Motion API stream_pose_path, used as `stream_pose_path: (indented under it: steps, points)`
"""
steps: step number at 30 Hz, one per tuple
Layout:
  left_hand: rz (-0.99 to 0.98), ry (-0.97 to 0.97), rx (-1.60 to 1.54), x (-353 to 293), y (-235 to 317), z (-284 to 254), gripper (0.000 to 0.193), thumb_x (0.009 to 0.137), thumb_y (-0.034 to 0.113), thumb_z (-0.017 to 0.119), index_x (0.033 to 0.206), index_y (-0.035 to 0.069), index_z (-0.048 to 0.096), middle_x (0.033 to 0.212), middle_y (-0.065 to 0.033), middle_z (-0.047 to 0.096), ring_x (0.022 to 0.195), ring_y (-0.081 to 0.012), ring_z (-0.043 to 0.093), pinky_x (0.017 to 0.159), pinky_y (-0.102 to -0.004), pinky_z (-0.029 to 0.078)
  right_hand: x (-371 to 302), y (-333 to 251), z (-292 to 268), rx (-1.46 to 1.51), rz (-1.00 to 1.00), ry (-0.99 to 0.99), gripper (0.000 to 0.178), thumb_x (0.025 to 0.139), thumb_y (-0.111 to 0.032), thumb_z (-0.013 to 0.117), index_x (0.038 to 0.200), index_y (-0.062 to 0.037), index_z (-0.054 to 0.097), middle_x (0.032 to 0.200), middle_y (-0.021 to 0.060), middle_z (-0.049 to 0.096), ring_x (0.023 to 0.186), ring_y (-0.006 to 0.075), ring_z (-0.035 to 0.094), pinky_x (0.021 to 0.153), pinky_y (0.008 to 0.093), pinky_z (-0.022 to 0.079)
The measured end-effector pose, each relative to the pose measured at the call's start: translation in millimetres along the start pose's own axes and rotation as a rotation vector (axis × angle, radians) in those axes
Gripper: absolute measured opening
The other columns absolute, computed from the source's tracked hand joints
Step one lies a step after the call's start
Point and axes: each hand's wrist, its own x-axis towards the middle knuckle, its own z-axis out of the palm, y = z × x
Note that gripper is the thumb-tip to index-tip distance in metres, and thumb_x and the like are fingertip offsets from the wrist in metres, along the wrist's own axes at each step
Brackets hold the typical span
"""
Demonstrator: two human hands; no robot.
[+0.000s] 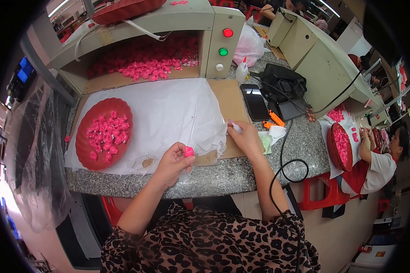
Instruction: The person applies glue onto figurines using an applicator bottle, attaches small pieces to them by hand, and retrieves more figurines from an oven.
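Observation:
Between the thumb and fingers of my left hand (172, 163) is a small bright pink piece (189, 152), held just above the near edge of the white paper sheet (168, 107). My right hand (248, 142) is closed round a small whitish squeeze bottle (236, 128) with a purple tip; most of its body is hidden in the palm. This hand is over the brown cardboard (230, 102), to the right of the sheet. Left of both hands, a red scalloped tray (85, 134) carries many pink pieces like the held one.
A boxy machine (221, 27) with a heap of pink pieces (152, 69) inside its opening stands behind the paper. To the right lie a phone (255, 102), a black bag (282, 84), orange clips (276, 119) and a looping black cable (281, 168). Another person (373, 170) works farther right.

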Motion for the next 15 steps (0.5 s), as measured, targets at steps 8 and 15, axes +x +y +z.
stream_pose_path:
  steps: [8, 15]
  points:
    - [-0.064, 0.019, -0.015, -3.8, 2.2, 3.5, 0.017, 0.077, 0.002, 0.057, 0.084, 0.005, 0.042, 0.082, -0.0077, 0.053, 0.062, -0.0094, 0.05, 0.049, -0.0209, 0.041, 7.8, 11.8, -13.9, -0.045, -0.036, -0.177, 0.023, 0.068, -0.022, 0.06, 0.084, -0.0058, 0.062, 0.077, 0.0164, 0.06, 0.074, 0.0311, 0.057, 0.065, 0.036, 0.044]
    - [-0.005, -0.033, -0.004, -3.4, -3.9, -0.2, 0.016, 0.077, 0.002, 0.057, 0.084, 0.004, 0.043, 0.08, -0.0068, 0.052, 0.064, -0.0105, 0.051, 0.051, -0.022, 0.044, 7.8, 21.8, -13.0, 0.032, 0.082, -0.067, 0.026, 0.066, -0.025, 0.061, 0.08, -0.0036, 0.062, 0.071, 0.016, 0.06, 0.069, 0.0286, 0.059, 0.062, 0.0355, 0.044]
